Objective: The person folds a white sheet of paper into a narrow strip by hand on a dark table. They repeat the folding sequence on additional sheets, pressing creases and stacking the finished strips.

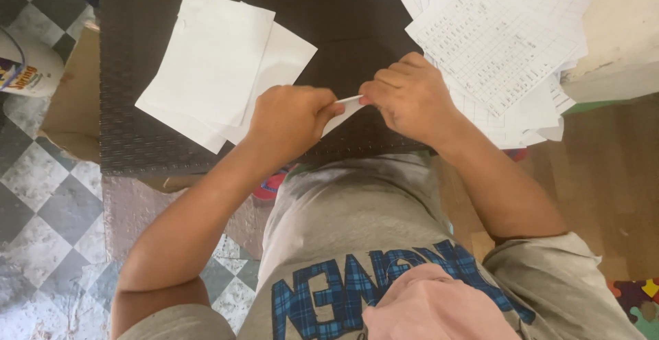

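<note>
Paper strip betw. left hand & right hand (both pinching).

Dark woven surface under daylight. Grey-and-white checkered tile floor at left, wood floor at right. Cardboard box against surface's left edge. Puzzle-pattern mat at bottom right corner.

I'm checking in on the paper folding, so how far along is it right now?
Done: nothing folded shows set aside. In hand: the left hand and right hand pinch one small white paper piece between them over the dark table. Left: loose blank white sheets lie flat beside the left hand, and a pile of gridded sheets sits by the right.
</note>
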